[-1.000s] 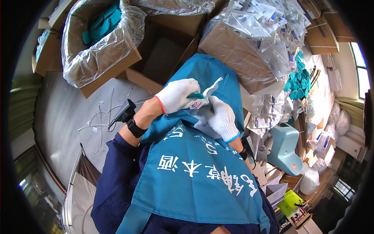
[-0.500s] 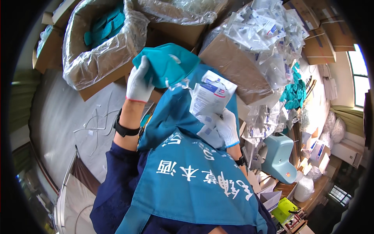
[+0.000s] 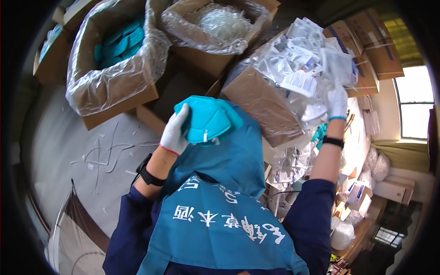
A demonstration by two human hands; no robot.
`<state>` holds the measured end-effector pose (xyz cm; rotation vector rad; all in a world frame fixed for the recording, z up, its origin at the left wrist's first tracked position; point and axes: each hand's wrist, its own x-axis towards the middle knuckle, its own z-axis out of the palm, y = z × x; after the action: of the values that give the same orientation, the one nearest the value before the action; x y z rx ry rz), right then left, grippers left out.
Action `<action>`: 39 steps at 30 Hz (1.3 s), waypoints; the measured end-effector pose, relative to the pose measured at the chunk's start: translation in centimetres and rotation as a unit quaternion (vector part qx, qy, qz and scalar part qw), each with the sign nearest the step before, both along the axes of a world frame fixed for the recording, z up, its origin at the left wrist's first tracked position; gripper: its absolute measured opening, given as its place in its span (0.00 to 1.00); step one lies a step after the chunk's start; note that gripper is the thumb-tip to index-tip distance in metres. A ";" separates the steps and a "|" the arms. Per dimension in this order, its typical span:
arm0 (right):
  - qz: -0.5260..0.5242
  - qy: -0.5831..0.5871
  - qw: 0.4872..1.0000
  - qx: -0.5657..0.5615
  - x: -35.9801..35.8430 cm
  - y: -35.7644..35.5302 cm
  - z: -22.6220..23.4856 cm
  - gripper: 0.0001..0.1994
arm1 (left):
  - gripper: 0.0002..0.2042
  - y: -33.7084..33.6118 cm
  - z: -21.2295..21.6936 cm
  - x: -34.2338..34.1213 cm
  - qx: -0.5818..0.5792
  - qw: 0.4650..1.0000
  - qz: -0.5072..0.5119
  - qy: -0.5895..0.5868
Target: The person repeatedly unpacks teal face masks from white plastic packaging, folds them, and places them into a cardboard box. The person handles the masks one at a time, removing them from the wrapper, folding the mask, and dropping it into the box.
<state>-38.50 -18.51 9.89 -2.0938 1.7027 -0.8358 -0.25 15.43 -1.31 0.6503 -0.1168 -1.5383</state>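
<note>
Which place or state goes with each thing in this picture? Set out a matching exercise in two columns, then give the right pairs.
Column one:
1. teal folded mask
2. left hand
3. right hand
4. box of teal masks

Column two:
A. reaches into the box piled with clear packets
B. stands at the upper left, lined with clear plastic
C. held above the blue apron
D. gloved in white, grips the mask from its left side

Pairs: 1-C, 2-D, 3-A, 4-B
</note>
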 end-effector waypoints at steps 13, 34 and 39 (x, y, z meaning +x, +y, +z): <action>0.110 -0.376 0.840 0.375 15.1 27.2 -8.7 0.09 | 0.25 -0.1 -0.8 -1.9 0.032 0.990 -0.036 -0.132; 0.061 -0.622 0.722 0.295 10.7 28.6 -9.7 0.22 | 0.13 -2.2 2.5 -7.0 -0.062 0.966 -0.019 -0.250; 0.187 -0.738 0.566 0.316 14.8 29.6 -9.6 0.33 | 0.12 -3.9 2.3 -9.0 -0.017 0.955 0.070 -0.287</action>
<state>-23.74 11.13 0.26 -0.5549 0.3756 -1.0411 -9.30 11.51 0.97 1.0414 -0.5234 -1.1720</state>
